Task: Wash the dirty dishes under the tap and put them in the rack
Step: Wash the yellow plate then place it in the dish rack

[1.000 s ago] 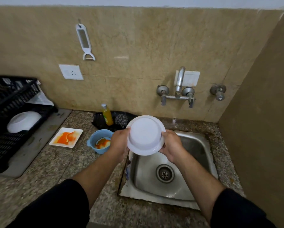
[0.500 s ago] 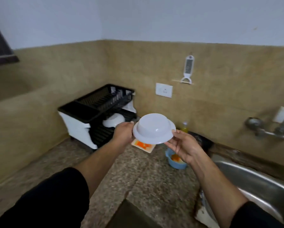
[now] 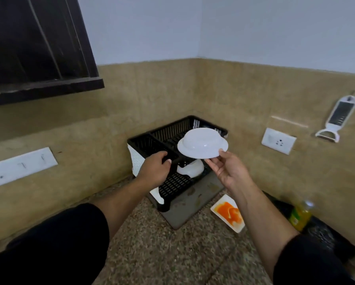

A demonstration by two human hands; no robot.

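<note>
One white bowl [image 3: 202,145] hangs upside down over the black dish rack [image 3: 173,140], pinched at its rim by my right hand [image 3: 227,170]; my left hand [image 3: 155,168], fingers curled and empty, nears the rack. I should lower it level beside the racked bowl [image 3: 190,171].

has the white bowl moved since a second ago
Yes. The white bowl, upside down in the right hand, went from over the sink to above the black dish rack.
</note>
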